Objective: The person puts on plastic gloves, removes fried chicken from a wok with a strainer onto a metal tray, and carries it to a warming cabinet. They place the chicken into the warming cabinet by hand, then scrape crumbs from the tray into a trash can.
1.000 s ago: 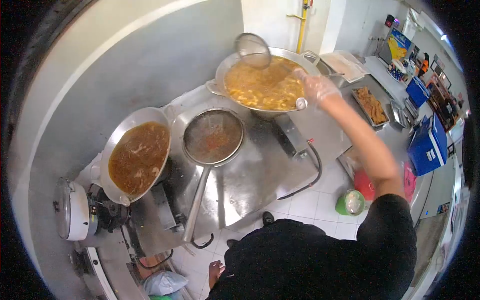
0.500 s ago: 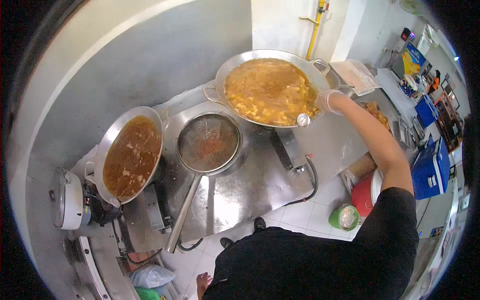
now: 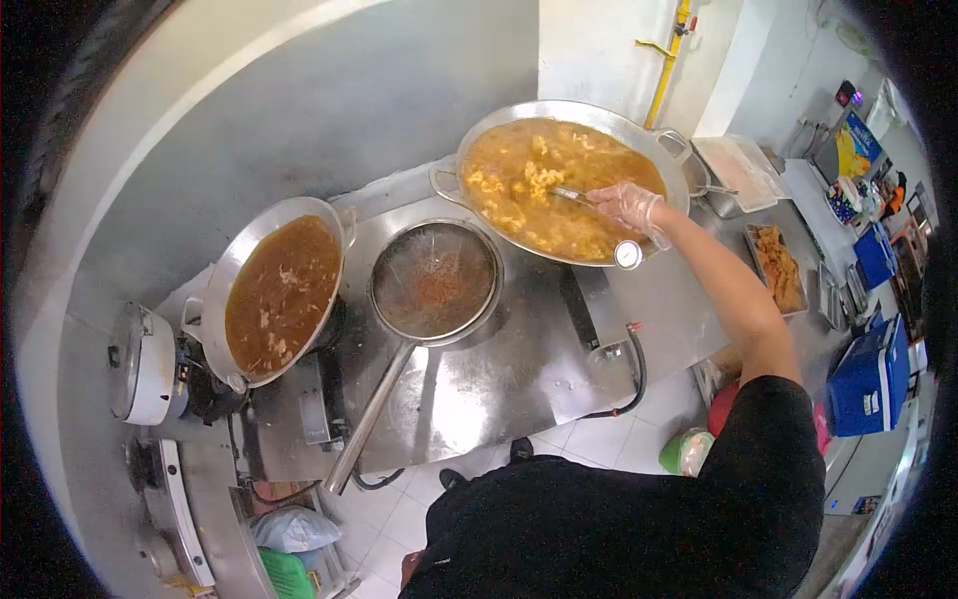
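My right hand [image 3: 631, 208], in a clear plastic glove, is closed around metal tongs [image 3: 571, 194] above the large right wok [image 3: 485, 128]. Their tips reach a clump of yellow fried food [image 3: 542, 180]. Brown bubbling oil [image 3: 599, 150] fills this wok, with more yellow pieces floating in it. A round dial thermometer [image 3: 628, 255] sits at the wok's near rim, just below my wrist. Only a sliver of my left hand [image 3: 409, 566] shows beside my black shirt, low in the view; its fingers are hidden.
A second wok [image 3: 212, 317] of brown oil stands on the left. Between the woks rests a long-handled mesh strainer [image 3: 436, 290] over a bowl. Fried food fills a tray [image 3: 776, 265] on the right counter. A white lidded pot [image 3: 150, 369] is far left; a blue cooler [image 3: 870, 384] far right.
My right hand has moved left from the right wok's edge to over its oil, with the tongs now in sight. My left hand has mostly slipped behind my body. The view has shifted slightly.
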`<action>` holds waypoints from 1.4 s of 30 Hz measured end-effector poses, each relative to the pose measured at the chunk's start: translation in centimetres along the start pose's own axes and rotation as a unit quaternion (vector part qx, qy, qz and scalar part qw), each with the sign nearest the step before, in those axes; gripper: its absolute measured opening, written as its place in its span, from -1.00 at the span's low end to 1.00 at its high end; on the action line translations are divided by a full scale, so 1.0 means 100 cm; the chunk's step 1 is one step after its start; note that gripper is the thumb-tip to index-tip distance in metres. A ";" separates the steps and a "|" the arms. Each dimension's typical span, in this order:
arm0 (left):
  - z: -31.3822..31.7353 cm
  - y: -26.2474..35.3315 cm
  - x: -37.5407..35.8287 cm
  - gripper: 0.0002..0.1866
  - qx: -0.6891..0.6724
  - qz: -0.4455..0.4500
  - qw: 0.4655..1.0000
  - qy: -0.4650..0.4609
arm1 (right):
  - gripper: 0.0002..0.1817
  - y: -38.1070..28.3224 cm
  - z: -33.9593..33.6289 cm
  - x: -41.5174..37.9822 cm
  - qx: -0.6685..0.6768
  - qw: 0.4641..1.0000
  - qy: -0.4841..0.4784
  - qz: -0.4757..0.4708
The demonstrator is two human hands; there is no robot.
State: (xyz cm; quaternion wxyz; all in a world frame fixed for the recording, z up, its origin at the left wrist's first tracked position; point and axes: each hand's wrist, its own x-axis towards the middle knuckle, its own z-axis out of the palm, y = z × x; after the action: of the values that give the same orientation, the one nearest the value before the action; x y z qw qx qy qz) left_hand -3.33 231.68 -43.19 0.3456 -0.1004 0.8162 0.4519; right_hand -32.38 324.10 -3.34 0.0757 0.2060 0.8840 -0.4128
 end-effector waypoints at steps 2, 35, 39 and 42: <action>-0.001 -0.005 0.004 -0.69 -0.059 -0.031 0.997 0.036 | -0.61 0.020 0.007 0.014 -0.074 0.990 0.076 -0.088; -0.073 -0.027 0.012 -0.67 -0.131 -0.078 0.985 -0.076 | -0.48 -0.145 0.106 -0.227 -0.290 0.937 0.158 -0.116; -0.058 -0.021 0.012 -0.75 -0.230 -0.231 0.943 -0.071 | -0.33 -0.159 0.217 -0.227 -0.364 0.925 0.098 -0.054; -0.079 -0.001 0.072 -0.79 -0.292 0.049 0.951 -0.092 | -0.55 -0.134 0.277 -0.197 -0.408 0.910 0.027 -0.073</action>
State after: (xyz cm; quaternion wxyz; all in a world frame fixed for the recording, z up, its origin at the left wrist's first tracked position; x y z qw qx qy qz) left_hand -12.38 226.29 -45.19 0.3516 -0.1147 0.6173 0.6944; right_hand -21.33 289.34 -5.92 0.0993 0.1030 0.9896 -0.0147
